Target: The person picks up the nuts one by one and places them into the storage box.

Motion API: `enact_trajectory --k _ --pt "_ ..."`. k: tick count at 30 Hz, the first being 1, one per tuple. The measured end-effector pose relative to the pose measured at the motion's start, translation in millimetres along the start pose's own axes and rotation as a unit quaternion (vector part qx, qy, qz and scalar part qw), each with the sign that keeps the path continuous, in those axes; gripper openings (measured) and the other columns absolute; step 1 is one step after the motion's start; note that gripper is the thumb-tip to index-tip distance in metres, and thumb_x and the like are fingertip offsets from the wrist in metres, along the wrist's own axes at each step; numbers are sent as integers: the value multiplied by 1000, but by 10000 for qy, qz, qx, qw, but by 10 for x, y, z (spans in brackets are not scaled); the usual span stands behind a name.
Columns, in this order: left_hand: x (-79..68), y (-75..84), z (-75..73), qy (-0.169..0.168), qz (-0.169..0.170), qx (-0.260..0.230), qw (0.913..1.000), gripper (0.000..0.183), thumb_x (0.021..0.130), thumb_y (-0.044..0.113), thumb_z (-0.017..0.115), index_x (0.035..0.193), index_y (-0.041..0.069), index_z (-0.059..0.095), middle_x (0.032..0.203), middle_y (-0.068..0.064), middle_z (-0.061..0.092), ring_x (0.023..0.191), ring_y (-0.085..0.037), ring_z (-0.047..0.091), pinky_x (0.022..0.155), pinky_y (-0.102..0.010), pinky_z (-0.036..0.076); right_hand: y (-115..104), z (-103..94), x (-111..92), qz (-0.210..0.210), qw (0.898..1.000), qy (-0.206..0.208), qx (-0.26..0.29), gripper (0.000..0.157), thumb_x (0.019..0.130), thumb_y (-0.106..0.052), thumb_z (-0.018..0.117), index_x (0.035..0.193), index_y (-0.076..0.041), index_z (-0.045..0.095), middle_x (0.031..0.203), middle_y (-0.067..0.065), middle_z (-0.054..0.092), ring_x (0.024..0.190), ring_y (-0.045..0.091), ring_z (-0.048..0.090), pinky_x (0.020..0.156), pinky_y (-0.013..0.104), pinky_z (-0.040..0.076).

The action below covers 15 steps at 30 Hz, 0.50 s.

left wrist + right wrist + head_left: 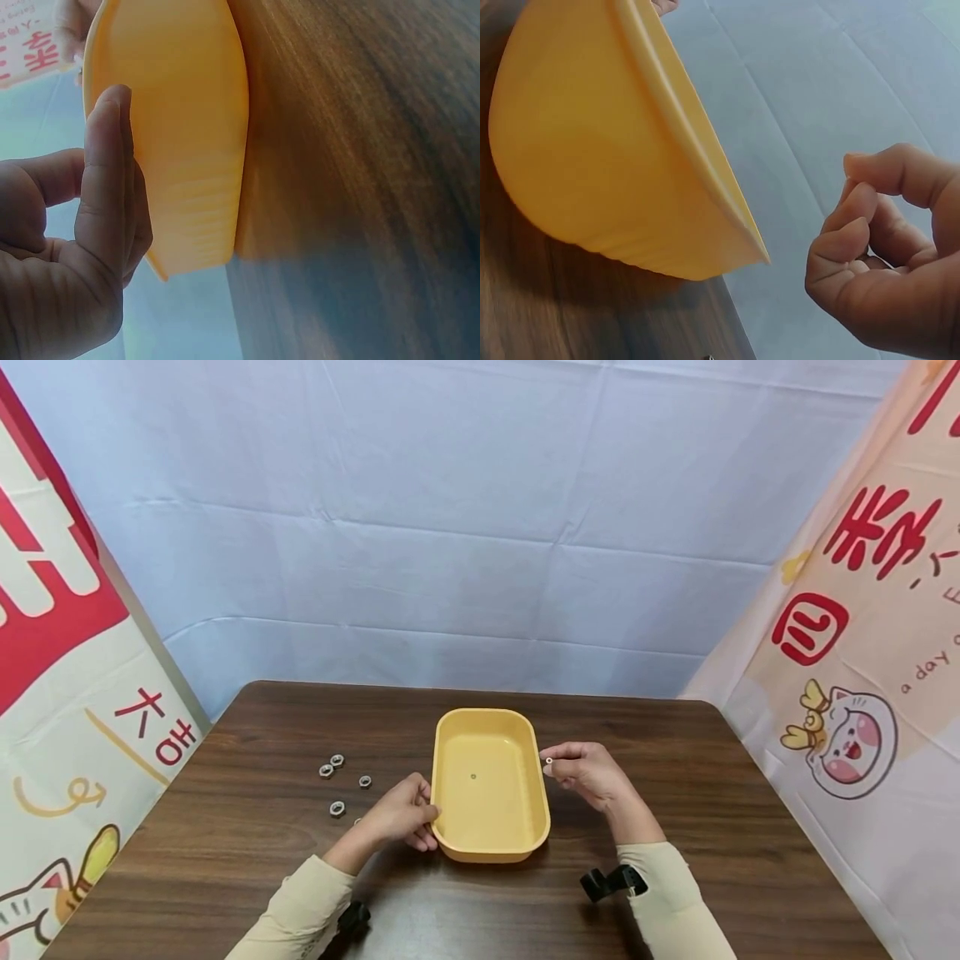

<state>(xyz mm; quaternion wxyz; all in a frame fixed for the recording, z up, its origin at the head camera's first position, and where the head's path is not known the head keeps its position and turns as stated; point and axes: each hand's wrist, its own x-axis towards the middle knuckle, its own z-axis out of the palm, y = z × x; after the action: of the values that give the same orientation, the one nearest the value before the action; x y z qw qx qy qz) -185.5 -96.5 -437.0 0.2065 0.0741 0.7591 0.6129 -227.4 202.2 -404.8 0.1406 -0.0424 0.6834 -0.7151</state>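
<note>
A yellow plastic tray [491, 852] sits in the middle of the wooden table. My left hand [405, 814] holds its left side, thumb at the rim and fingers along the outer wall; the left wrist view shows those fingers [105, 180] close against the tray. Just off the tray's right side, my right hand [588, 772] pinches a small, pale ring-shaped nut [549, 761] between thumb and index finger. In the right wrist view its fingertips [859, 166] meet and the other fingers curl in, largely hiding the nut.
Several metal hex nuts [337, 809] lie scattered on the table left of the tray, one partly hidden by the left hand. A small round mark [473, 777] shows on the tray floor. A pale cloth [450, 568] hangs behind the table [300, 718].
</note>
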Motion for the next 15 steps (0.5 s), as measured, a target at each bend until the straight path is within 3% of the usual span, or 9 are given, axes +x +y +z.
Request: enact_trajectory --k 10,15 --pt "-3 17 -15 -100 -10 -4 9999 19 87 -4 49 97 -5 33 68 -20 57 47 -22 61 44 -32 52 -9 53 100 87 9992 -91 -370 27 80 9 60 105 19 56 69 7 58 58 16 44 55 27 40" --pt "-7 35 -15 -90 -29 48 9999 19 88 -4 49 98 -6 33 66 -20 58 47 -22 61 44 -33 52 -19 94 182 195 9979 -193 -592 26 80 7 60 104 15 59 79 12 62 63 16 50 62 31 44"
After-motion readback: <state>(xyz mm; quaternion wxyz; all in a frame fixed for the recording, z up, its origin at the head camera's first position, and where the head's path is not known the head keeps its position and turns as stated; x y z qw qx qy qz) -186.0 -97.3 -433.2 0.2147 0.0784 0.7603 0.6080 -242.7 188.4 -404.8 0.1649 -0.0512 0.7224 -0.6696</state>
